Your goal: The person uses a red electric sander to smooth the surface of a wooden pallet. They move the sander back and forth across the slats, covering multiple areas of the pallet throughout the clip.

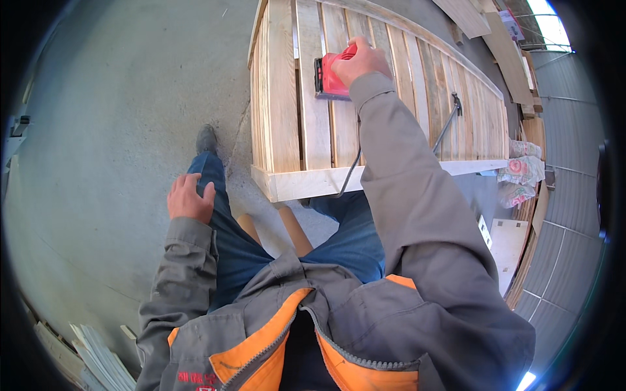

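Observation:
My right hand (pixel 362 60) is wrapped round a red electric sander (pixel 334 77). The sander's dark base rests on the slats of a long wooden slatted frame (pixel 316 117), near its left end. A dark power cord (pixel 353 171) hangs down over the frame's near edge from under my right forearm. My left hand (pixel 190 197) lies on my left thigh, fingers spread, holding nothing. A claw hammer (pixel 450 117) lies on the slats to the right of my right arm.
Plastic sacks (pixel 521 171) and stacked boards (pixel 531 218) stand beyond the frame's right end. More planks (pixel 508 58) lie at the far right. Pale strips (pixel 98 355) lie on the floor (pixel 124 163) at lower left. A wooden leg (pixel 295 231) shows between my knees.

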{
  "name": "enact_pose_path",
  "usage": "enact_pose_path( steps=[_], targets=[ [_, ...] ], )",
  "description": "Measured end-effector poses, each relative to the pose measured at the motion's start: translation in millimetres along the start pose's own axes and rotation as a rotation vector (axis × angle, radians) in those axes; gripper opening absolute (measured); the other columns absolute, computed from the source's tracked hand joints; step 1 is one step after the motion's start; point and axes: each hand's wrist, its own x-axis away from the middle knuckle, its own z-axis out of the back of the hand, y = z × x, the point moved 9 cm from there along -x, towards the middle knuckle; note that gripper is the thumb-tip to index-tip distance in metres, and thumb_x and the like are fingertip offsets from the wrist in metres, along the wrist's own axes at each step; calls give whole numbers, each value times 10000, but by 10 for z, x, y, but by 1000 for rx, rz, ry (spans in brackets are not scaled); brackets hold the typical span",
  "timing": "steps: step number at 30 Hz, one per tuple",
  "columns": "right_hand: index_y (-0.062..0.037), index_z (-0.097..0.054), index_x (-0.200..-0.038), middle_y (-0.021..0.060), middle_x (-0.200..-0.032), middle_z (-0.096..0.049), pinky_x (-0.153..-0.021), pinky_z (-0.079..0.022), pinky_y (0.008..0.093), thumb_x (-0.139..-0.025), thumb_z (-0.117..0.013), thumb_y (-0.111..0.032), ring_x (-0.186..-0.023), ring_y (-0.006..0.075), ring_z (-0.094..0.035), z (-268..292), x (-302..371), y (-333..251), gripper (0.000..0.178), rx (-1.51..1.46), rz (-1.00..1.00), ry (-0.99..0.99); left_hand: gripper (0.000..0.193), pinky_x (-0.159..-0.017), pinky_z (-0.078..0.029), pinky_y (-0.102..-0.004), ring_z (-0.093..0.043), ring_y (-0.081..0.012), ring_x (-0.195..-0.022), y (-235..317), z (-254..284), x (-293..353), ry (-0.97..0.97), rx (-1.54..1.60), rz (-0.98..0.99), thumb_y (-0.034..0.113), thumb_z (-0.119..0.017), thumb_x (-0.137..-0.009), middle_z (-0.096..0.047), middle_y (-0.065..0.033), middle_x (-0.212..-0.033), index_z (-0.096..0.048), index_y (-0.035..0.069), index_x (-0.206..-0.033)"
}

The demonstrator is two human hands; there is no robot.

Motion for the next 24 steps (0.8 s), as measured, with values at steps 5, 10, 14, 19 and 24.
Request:
enact_pose_path(
  steps=[5, 10, 14, 19, 24],
  targets=[
    [-274, -667, -1264, 153, -1335, -614, -1002, -581, 437, -892, -731, -367, -1181, 328, -693, -14, -222, -67, 388, 14, -6, -7, 387, -1032, -493, -475, -650, -347, -1197, 22, -1, -24, -25, 21, 2, 315, -792, -899, -715, -117, -1220, -730, 67, -1190],
    [-273, -668, -1258, 148, -1327, -615, -1010, -576, 424, -878, -759, -398, -1176, 310, -690, -75, -532, -195, 410, -6, 41, 8, 399, -1032, -494, -474, -648, -347, -1207, 20, -7, -51, -57, 14, 18, 317, -791, -900, -717, -122, -1238, -729, 64, -1202],
    [-274, -668, -1257, 141, -1312, -620, -1013, -573, 416, -868, -788, -427, -1176, 302, -691, -109, -825, -249, 435, -53, 38, -7, 405, -1031, -497, -477, -648, -346, -1219, 23, -29, -81, -48, 9, 15, 323, -789, -902, -718, -123, -1256, -729, 65, -1209],
    [-184, -667, -1243, 165, -1223, -743, -991, -581, 423, -814, -824, -453, -1177, 321, -717, -71, -917, -202, 531, -75, 38, 47, 407, -1024, -502, -476, -656, -346, -1202, 62, -11, -102, -36, -19, 18, 335, -787, -902, -721, -119, -1251, -730, 71, -1207],
    [-211, -693, -1198, 198, -1262, -687, -999, -585, 449, -833, -806, -455, -1166, 370, -709, -50, -514, -204, 453, -61, 36, 48, 396, -1007, -507, -478, -653, -349, -1198, 17, -30, -87, -34, -36, 31, 346, -778, -911, -721, -116, -1242, -734, 81, -1200]
  ],
)
